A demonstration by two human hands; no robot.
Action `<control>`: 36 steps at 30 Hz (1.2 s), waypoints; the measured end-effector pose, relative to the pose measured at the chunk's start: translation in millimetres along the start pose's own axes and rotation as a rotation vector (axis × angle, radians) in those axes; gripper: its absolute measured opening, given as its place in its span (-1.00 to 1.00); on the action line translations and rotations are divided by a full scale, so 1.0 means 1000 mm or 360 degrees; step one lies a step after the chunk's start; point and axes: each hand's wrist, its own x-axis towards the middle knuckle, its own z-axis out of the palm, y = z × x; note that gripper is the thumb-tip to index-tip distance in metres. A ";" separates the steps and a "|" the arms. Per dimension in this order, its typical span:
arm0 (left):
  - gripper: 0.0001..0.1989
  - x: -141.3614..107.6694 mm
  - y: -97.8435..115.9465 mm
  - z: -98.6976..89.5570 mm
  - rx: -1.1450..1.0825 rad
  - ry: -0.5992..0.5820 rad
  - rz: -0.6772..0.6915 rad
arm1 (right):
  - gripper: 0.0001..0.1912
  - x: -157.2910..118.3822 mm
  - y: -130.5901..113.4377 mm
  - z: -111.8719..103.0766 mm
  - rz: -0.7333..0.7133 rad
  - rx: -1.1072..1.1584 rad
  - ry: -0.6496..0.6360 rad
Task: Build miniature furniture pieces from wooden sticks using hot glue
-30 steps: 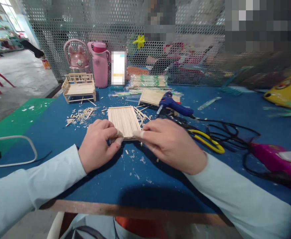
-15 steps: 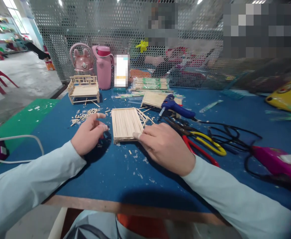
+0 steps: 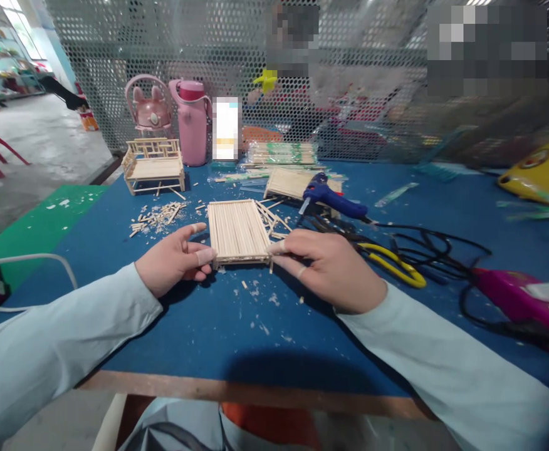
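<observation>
A small wooden-stick panel (image 3: 237,230), made of thin sticks laid side by side in a frame, sits low on the blue table in front of me. My left hand (image 3: 180,258) is beside it, thumb touching the front left corner, index finger stretched along the left side and the other fingers loosely curled. At the front right corner, my right hand (image 3: 321,263) pinches what looks like a short wooden stick (image 3: 271,267), its lower end showing below the corner. The fingertips partly hide it. Wrappings cover some fingertips of both hands.
Stick offcuts (image 3: 159,217) lie left of the panel. Behind stand a miniature stick bench (image 3: 155,168), a pink bottle (image 3: 193,128) and bundled sticks (image 3: 281,153). A blue glue gun (image 3: 333,199) rests on another stick piece; yellow-handled pliers (image 3: 394,263) and black cables (image 3: 425,244) lie right.
My left hand has come in to touch the panel's front left corner. My right hand has shifted slightly right, off the panel's front edge, and a short stick now shows at that corner.
</observation>
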 end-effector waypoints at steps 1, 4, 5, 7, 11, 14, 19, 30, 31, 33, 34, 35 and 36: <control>-0.34 0.001 -0.001 0.000 -0.0017 0.0004 -0.0001 | -0.83 0.000 0.000 0.001 -0.0012 -0.0015 -0.0035; -0.34 0.001 -0.002 0.002 -0.0045 0.0005 -0.0005 | -0.80 0.001 -0.001 0.001 -0.0018 -0.0072 -0.0050; -0.36 0.001 -0.002 0.003 -0.0048 0.0004 -0.0003 | -0.79 0.001 -0.002 0.001 -0.0015 -0.0079 -0.0051; -0.40 0.001 -0.001 0.004 -0.0040 0.0005 -0.0001 | -0.79 0.001 -0.003 0.001 0.0009 -0.0070 -0.0056; -0.44 0.001 0.000 0.005 0.0001 0.0012 -0.0026 | -0.81 0.002 -0.006 0.003 0.0198 0.0059 -0.0025; -0.42 0.001 0.001 0.005 0.0000 0.0008 -0.0026 | -0.86 0.003 -0.008 0.006 0.0434 0.0190 0.0053; -0.41 0.002 -0.001 0.004 -0.0015 -0.0005 -0.0013 | -0.89 0.006 -0.011 0.009 0.0603 0.0294 0.0084; -0.53 0.004 0.014 -0.002 -0.0149 0.0092 -0.0175 | -0.80 0.003 0.000 0.007 0.0730 0.0563 0.0265; -0.53 0.004 0.015 -0.004 -0.0190 0.0070 -0.0184 | -0.81 0.003 0.000 0.007 0.0727 0.0571 0.0271; -0.55 0.006 0.015 -0.007 -0.0262 0.0032 -0.0187 | -0.79 0.003 0.000 0.007 0.0689 0.0585 0.0215; -0.57 0.006 0.014 -0.008 -0.0278 0.0025 -0.0188 | -0.74 0.002 0.000 0.007 0.0660 0.0588 0.0149; -0.59 0.006 0.014 -0.009 -0.0272 0.0023 -0.0194 | -0.68 0.002 0.000 0.008 0.0627 0.0578 0.0071; -0.60 0.007 0.015 -0.009 -0.0248 0.0016 -0.0216 | -0.64 0.002 0.001 0.009 0.0589 0.0556 -0.0005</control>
